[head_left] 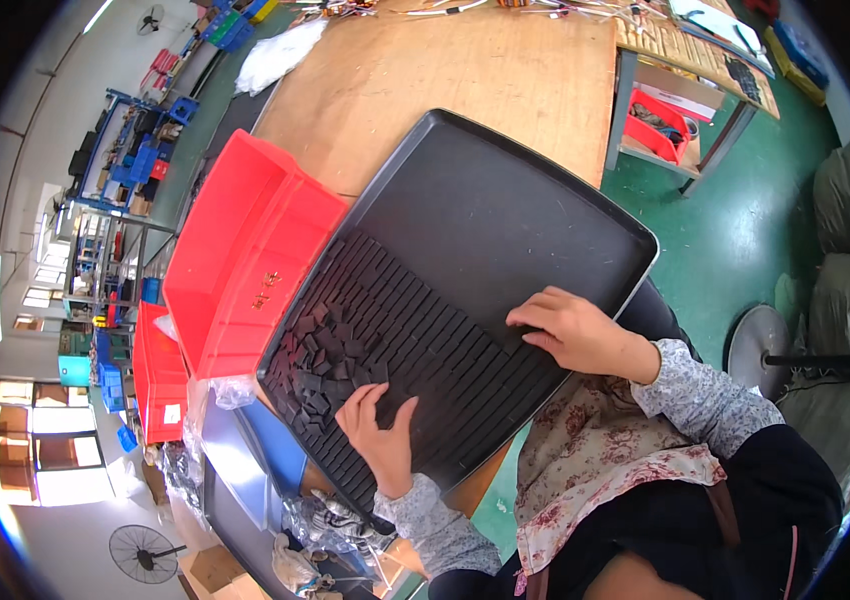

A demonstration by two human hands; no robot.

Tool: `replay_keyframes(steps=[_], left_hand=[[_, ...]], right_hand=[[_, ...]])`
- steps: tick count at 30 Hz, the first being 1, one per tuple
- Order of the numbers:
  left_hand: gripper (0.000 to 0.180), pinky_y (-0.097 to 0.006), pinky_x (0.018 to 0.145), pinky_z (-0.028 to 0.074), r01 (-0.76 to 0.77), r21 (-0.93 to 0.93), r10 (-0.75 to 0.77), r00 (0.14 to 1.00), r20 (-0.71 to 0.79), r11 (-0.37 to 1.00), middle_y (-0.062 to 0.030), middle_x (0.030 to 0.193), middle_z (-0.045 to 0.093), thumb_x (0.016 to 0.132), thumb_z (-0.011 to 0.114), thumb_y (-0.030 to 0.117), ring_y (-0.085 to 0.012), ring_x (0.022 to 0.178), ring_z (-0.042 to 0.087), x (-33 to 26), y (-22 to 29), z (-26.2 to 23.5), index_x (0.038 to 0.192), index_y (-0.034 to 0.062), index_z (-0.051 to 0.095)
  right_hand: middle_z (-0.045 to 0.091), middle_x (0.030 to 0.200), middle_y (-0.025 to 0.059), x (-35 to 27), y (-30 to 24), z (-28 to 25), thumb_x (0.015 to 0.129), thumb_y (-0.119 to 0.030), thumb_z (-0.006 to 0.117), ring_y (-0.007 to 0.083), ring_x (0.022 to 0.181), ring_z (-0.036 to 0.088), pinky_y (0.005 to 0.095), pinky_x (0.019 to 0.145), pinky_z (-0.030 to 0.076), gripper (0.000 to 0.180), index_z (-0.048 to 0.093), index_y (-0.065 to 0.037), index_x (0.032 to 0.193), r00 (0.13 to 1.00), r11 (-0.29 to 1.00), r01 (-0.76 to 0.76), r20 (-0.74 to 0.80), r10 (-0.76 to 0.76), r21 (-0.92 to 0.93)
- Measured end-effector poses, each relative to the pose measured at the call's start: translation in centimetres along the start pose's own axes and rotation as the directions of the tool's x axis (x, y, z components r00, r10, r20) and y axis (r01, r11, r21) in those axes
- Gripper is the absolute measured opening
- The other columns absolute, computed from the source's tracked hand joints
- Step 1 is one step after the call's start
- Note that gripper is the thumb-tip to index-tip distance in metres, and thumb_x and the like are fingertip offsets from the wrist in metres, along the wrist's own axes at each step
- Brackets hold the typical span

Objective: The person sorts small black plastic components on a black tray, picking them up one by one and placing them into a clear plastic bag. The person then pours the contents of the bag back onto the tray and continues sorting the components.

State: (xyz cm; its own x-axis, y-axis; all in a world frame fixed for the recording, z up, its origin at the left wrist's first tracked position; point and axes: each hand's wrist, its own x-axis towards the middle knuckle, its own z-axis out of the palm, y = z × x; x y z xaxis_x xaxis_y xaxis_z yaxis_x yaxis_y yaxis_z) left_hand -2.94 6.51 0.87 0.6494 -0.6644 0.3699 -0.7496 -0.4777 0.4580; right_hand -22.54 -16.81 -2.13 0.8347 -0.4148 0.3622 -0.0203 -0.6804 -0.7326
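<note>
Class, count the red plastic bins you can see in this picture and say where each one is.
3, possibly more hidden: a large red bin left of the black tray, one below it, one under the far table.

Lighting: bright, even daylight; windows (45, 440) at lower left blown out. Soft sheen on black tray (505, 210). Shadows faint. Strong fisheye bending and dark vignette at rim; centre sharp.

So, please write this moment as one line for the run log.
left hand: on loose black pieces | right hand: on lined-up rows | black tray: on wooden table
</note>
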Motion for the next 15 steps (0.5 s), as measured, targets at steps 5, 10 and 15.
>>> replay_keyframes(steps=[5, 10, 15], left_hand=[[0.028, -0.028, 0.063, 0.046, 0.184, -0.144, -0.175, 0.982, 0.072, 0.972, -0.0054, 0.095, 0.063, 0.068, 0.082, 0.008, -0.0163, 0.075, 0.057, -0.6, -0.6, -0.4, 0.091, 0.003, 0.067], [0.02, -0.024, 0.057, 0.044, 0.145, -0.206, -0.13, 0.988, 0.085, 0.968, -0.0059, 0.088, 0.062, 0.07, 0.079, 0.002, -0.0111, 0.064, 0.055, -0.5, -0.5, 0.0, 0.085, 0.0002, 0.066], [0.01, -0.025, 0.058, 0.049, 0.101, -0.337, -0.049, 0.986, 0.159, 0.936, -0.0075, 0.082, 0.063, 0.075, 0.073, -0.005, -0.0135, 0.066, 0.062, 0.3, 2.9, 0.3, 0.083, -0.0018, 0.067]], right_hand=[[0.06, 0.098, 0.0078, -0.7, 0.4, -3.5, 0.076, -0.005, 0.072, 0.028, 0.093, 0.058, 0.0372, 0.083, 0.049, 0.023, 0.066, -0.009, 0.099, 0.994, 0.981, -0.038, 0.097, 0.057, -0.19], [0.06, 0.096, 0.0083, -1.3, 0.5, -3.3, 0.074, -0.001, 0.071, 0.029, 0.092, 0.057, 0.0388, 0.081, 0.049, 0.021, 0.064, -0.008, 0.093, 0.98, 0.982, -0.15, 0.116, 0.163, -0.112], [0.06, 0.096, 0.0098, -0.6, 0.7, -2.8, 0.075, 0.003, 0.068, 0.0307, 0.091, 0.056, 0.0391, 0.08, 0.049, 0.022, 0.062, -0.004, 0.094, 0.986, 0.986, -0.124, -0.124, 0.11, -0.111]])
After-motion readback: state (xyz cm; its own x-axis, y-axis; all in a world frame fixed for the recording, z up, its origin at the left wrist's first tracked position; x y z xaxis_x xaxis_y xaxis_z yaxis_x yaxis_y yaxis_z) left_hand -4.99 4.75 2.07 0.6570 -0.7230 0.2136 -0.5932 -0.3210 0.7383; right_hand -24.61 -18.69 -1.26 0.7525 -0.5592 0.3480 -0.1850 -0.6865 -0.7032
